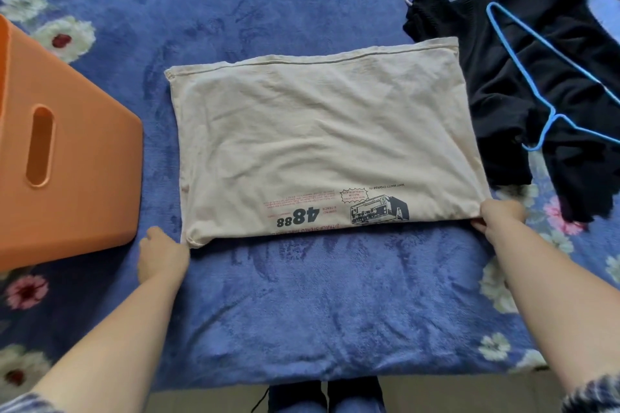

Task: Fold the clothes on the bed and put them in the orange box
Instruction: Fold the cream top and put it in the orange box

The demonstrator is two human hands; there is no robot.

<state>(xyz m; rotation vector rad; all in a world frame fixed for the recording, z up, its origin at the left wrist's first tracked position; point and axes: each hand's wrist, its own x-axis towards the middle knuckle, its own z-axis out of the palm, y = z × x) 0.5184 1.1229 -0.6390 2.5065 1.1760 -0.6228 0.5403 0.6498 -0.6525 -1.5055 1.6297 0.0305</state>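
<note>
Both grips pinch the near edge of the cream T-shirt (318,144): the left hand (162,256) holds its near left corner, the right hand (500,216) its near right corner, fingers curled over the cloth. Just left of the left hand stands the orange box (77,157), on the left edge of the bed (302,305), a slot handle in its side; its wall is near the shirt's left edge but apart from it. At the far right corner of the bed a black garment (523,77) lies crumpled, its edge touching the shirt's right side, with a blue hanger (523,54) lying on top of it. The shirt lies in the middle of the bed, folded into a flat rectangle, lightly creased, its printed "4888" and cassette-player graphic along the near edge. The bed's blue cover has flowers at its edges.
</note>
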